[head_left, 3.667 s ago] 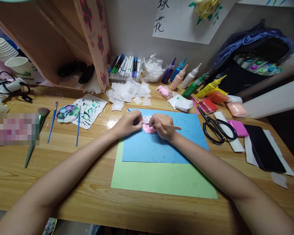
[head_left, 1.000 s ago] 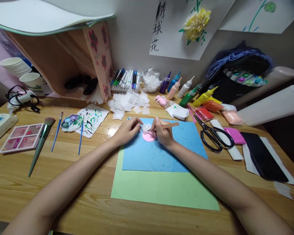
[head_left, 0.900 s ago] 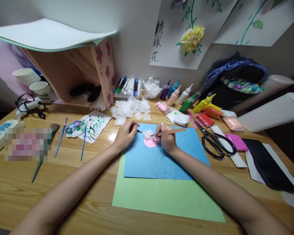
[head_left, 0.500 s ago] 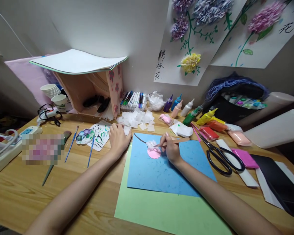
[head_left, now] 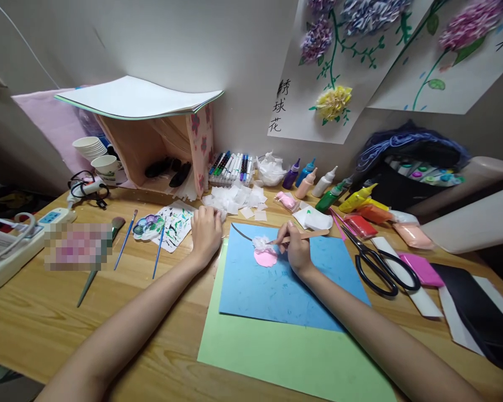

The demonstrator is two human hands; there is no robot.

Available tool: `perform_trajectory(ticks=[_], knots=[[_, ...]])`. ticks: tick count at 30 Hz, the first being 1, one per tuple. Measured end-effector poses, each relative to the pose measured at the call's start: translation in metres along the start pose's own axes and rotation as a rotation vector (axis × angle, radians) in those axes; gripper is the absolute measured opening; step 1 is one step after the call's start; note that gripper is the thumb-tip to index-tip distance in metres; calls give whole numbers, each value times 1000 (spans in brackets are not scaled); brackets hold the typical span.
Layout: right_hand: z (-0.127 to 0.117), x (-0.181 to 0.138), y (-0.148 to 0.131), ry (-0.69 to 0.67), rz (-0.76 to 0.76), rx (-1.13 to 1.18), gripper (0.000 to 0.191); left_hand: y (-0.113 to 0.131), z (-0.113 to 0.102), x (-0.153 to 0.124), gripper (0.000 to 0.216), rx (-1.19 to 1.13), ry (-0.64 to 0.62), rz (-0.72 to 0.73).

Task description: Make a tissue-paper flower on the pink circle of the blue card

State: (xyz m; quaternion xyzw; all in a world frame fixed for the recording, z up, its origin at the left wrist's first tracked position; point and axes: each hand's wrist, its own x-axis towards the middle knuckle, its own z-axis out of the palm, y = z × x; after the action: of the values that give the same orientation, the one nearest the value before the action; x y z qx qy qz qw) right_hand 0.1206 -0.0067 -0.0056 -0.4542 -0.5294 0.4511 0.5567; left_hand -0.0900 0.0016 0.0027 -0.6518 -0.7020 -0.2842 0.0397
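My right hand grips a flat wooden craft stick. Its tip touches a cluster of crumpled white paper bits on a flat pink clay disc. The disc lies on a blue sheet, with a dark curved line drawn up to it. Left of the sheet, my left hand rests with curled fingers at the edge of a pile of white paper squares. Its fingers are closed at one square; the fingertips are partly hidden.
A green sheet lies under the blue one. At right are black-handled scissors and clay packets. Glue bottles and markers line the back. Paintbrushes and a paint-stained paper lie left.
My left hand's thumb has drawn in towards its fingers at the paper pile. My right hand keeps the stick at the white cluster. The whole view has shifted slightly.
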Motion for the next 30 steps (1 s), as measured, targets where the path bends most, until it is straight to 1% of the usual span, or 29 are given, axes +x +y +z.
perform_trajectory(ticks=[2,4,7,9,12,15,19,23,27,30], knots=[[-1,-1,1,-10,-16,-14,53,4,-3,-2,22,-99,64,66],[-3,-3,4,-53,-51,-39,55,10,-6,-6,21,-227,76,186],[-5,-7,5,-175,-142,-141,57,19,-7,-14,18,-436,-28,382],[-5,-9,3,-258,-229,-251,55,24,-7,-19,19,-553,-112,446],[-3,-9,-2,-334,-365,-377,52,30,-8,-22,19,-679,-188,436],[0,-8,-5,-353,-420,-424,52,32,-9,-22,21,-751,-261,381],[0,-6,-3,-319,-389,-440,49,33,-8,-20,24,-797,-405,354],[0,-6,0,-278,-318,-409,48,32,-5,-21,24,-778,-507,413],[0,-6,0,-257,-268,-388,47,31,-1,-22,22,-671,-533,496],[-1,-6,0,-247,-264,-380,47,31,1,-22,20,-598,-516,496]])
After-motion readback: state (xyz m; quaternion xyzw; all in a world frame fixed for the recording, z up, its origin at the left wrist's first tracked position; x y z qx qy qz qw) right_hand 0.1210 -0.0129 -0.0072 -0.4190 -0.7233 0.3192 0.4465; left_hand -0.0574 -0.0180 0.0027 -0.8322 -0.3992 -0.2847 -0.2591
